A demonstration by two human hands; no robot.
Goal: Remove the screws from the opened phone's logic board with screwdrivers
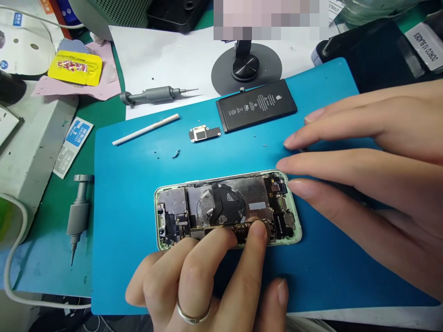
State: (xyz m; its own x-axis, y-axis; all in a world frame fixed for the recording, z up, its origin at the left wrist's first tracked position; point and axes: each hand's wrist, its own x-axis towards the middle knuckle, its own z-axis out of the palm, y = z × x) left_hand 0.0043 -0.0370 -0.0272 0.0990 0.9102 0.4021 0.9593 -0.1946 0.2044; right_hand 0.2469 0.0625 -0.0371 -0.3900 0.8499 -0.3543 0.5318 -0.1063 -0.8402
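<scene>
An opened phone (pixel 226 210) with a pale green frame lies on the blue mat (pixel 131 193), its circuit boards bare. My left hand (pixel 207 276), a ring on one finger, presses two fingertips on the phone's near edge, on the logic board. My right hand (pixel 367 170) reaches in from the right with fingers stretched out flat, the tips just beside the phone's right end; it holds nothing. A black battery (pixel 256 105) and a small black component (pixel 204 133) lie at the mat's far side.
A white stick (pixel 145 129) and tiny screws lie on the mat. One grey screwdriver (pixel 155 94) rests on white paper behind, another (pixel 78 210) left of the mat. A round black stand base (pixel 245 67), a yellow packet (pixel 75 68) and a white cable (pixel 14 258) surround the mat.
</scene>
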